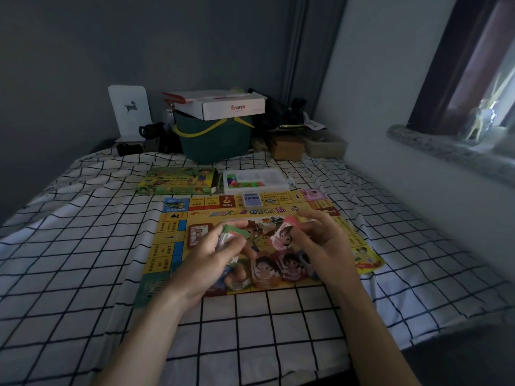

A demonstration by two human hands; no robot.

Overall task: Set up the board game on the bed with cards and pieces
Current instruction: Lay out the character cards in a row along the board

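Note:
A yellow game board (172,240) lies flat on the checked bedsheet (83,246). Above its middle, my left hand (211,254) grips a stack of cards with a green face (234,235). My right hand (320,243) pinches a pink card with a cartoon child on it (282,235), held tilted over the board. More picture cards (278,267) lie on the board below my hands. A small blue card deck (252,199) sits on the board's far edge. Behind the board are the green game box (178,181) and a white tray of coloured pieces (255,181).
At the head of the bed stand a dark green basket (214,140) with a white carton on top, a white stand (129,112), a cardboard box (287,147) and dark clutter. A wall and window sill (446,151) run along the right.

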